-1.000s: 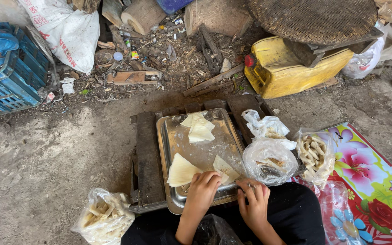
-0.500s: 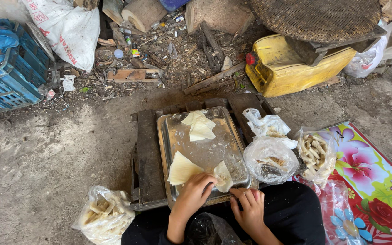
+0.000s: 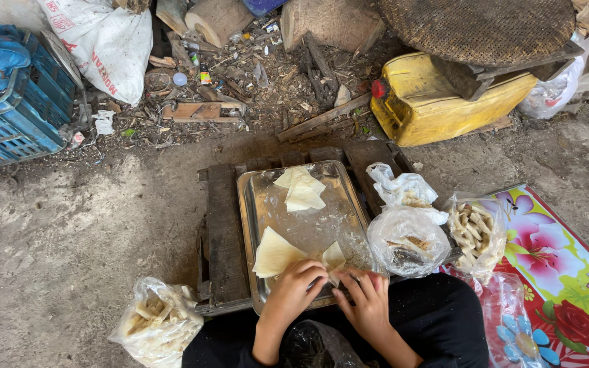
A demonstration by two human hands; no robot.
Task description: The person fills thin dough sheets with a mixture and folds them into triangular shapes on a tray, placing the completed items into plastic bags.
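We cannot see what our left hand [image 3: 296, 292] and right hand [image 3: 365, 300] pinch between them; the fingers cover it. At five o'clock the floral mat [image 3: 567, 286] runs off the frame, and at nine o'clock the blue crate [image 3: 15, 129] is cut by the edge.

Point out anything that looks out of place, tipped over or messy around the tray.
The yellow jerrycan lies on its side behind the metal tray, and wood scraps and litter are strewn across the ground there. On the tray itself nothing is spilled: both hands, left hand and right hand, work a pale wrapper at its near edge.
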